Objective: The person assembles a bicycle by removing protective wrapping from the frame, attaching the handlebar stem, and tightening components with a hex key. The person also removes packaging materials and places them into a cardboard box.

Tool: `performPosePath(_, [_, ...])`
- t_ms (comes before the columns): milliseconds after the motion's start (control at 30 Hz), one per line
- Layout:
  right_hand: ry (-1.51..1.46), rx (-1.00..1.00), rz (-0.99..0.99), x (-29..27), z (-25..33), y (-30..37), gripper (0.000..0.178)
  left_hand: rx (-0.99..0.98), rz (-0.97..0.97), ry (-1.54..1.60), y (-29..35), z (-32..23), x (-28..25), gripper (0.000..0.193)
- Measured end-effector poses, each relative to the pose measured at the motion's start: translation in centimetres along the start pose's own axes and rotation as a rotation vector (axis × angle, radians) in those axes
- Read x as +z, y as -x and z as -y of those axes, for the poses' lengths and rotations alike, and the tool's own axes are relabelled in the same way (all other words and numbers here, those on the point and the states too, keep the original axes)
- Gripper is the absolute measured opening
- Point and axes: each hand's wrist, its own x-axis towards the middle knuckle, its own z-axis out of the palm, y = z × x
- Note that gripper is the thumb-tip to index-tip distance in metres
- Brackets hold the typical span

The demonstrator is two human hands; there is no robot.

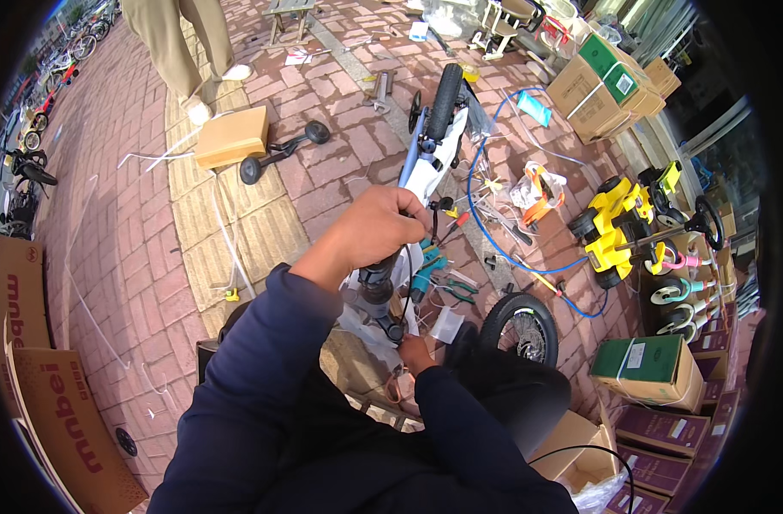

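Observation:
In front of me lies a small bicycle frame [421, 177], partly wrapped in white padding, its black-tyred rear wheel [445, 101] pointing away. My left hand [376, 227] is closed over the near end of the frame, thumb and fingers pinched together; what they hold is hidden beneath them. A thin black cable [409, 272] runs down from under that hand. Below it is a dark fork leg [376, 284] wrapped in clear plastic. Close to the fork's lower end, my right hand [415, 353] has its fingers curled in; their tips and anything between them are hidden.
Beside my right knee lies a loose wheel [522, 330]. Pliers [458, 291], a teal power tool [427, 272] and a blue hose [470, 184] litter the brick paving. Yellow ride-on toys [614, 227] and cartons [653, 368] line the right; a person [182, 51] stands at far left.

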Motion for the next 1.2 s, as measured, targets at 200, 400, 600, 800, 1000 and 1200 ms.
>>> performPosePath(200, [-0.442,-0.117,0.264,-1.4,1.6,1.7,0.015,0.008,-0.065,-0.061,-0.1,-0.4,0.4,0.015])
performPosePath(400, [-0.328,0.059,0.505,-8.9,17.7,5.3,0.032,0.040,-0.223,-0.074,-0.2,-0.7,1.0,0.015])
performPosePath(600, [-0.325,0.198,0.319,-11.7,14.9,2.8,0.030,0.101,-0.223,-0.041,-1.1,1.5,2.2,0.018])
performPosePath(800, [-1.445,0.690,-0.185,-13.3,16.1,1.0,0.045,0.095,-0.227,-0.043,-1.1,1.3,2.8,0.020])
performPosePath(1000, [-1.660,0.915,-0.318,-16.6,18.6,-1.0,0.038,0.119,-0.241,-0.035,-1.4,1.4,2.9,0.020])
performPosePath(1200, [-0.529,-0.191,-0.159,-19.1,21.6,-0.5,0.020,0.112,-0.206,-0.108,-1.3,1.2,3.2,0.016])
